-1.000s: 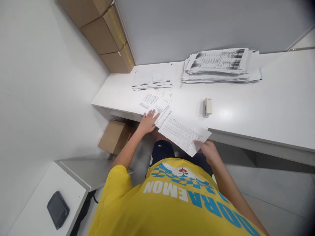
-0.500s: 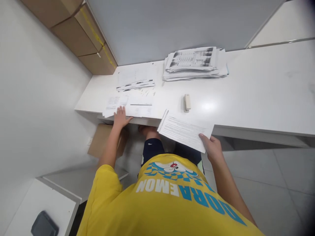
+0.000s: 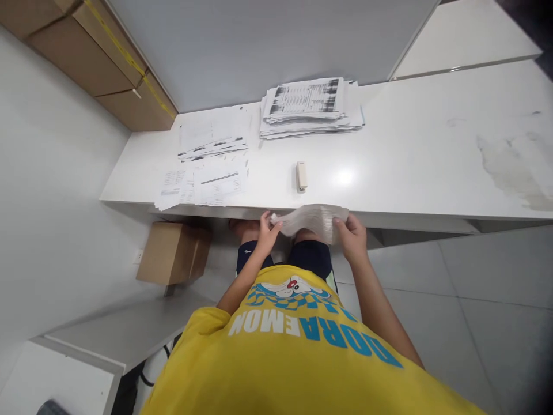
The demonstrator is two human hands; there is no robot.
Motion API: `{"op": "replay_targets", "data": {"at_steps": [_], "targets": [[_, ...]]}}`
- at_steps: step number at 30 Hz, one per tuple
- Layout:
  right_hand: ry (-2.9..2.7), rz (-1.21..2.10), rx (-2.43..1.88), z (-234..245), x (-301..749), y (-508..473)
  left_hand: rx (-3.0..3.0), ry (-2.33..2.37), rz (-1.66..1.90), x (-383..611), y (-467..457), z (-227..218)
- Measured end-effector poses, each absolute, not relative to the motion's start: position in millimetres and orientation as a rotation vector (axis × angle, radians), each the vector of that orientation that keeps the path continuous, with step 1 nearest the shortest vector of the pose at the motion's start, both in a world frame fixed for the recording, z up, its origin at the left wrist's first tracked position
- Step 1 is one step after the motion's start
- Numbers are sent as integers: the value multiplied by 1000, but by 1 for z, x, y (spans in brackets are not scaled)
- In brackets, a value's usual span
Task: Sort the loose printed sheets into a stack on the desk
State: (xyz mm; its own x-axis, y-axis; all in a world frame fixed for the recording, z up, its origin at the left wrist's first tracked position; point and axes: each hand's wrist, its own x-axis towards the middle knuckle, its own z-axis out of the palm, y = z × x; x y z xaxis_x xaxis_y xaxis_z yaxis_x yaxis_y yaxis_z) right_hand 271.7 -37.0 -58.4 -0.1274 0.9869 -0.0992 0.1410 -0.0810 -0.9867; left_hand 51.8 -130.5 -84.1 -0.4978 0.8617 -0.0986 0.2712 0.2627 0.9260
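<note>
Between my two hands a printed sheet of paper (image 3: 309, 219) is stretched, bent into a wave above my lap at the desk's front edge. My left hand (image 3: 268, 230) pinches its left end. The right end is gripped by my right hand (image 3: 352, 233), thumb on top. Whether it is one sheet or more I cannot tell. A cream stapler (image 3: 301, 176) lies on the desk just beyond the paper. Loose printed papers (image 3: 218, 183) spread near the front edge to the left.
A thick stack of papers (image 3: 306, 109) stands against the back panel, with a smaller pile of papers (image 3: 211, 148) left of it. Cardboard boxes (image 3: 99, 75) fill the back left corner. Another cardboard box (image 3: 168, 253) sits under the white desk (image 3: 401, 161).
My left hand has left the loose papers and moved right to grip the sheet's left end. The sheet, flat before, now curves. The view has shifted to the right.
</note>
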Motion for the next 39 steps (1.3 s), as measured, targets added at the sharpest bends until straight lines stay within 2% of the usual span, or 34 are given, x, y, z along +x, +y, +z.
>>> {"op": "replay_targets", "data": {"at_steps": [3,7,11,14,18,20,23,25,29,39], "targets": [[-1420,1184,-1272,-39,274,-36,1033,1886,1394,57,-127,-67],[-1388,1108,-1098,-15,272,-14,1395,1976,1533,38,-114,-32],[-1337,1146,-891,-14,244,17,1745,1925,1448,4,-71,-14],[-1364,1180,-916,-19,221,22,1724,1945,1368,-15,-49,-13],[-1393,1166,-1033,-15,223,6,1681,1962,1442,-24,-58,-9],[-1469,1291,-1069,-12,239,-4,1673,1981,1453,-26,-71,-2],[-1545,1579,-1118,-14,266,-9,1652,2044,1302,-30,-82,6],[-1500,1657,-1187,-19,282,-6,1676,2079,1119,-32,-81,8],[-1360,1625,-1322,-29,305,7,1833,2123,845,-24,-68,3],[-1309,1578,-1485,-21,332,43,2424,1837,626,18,-33,5]]}}
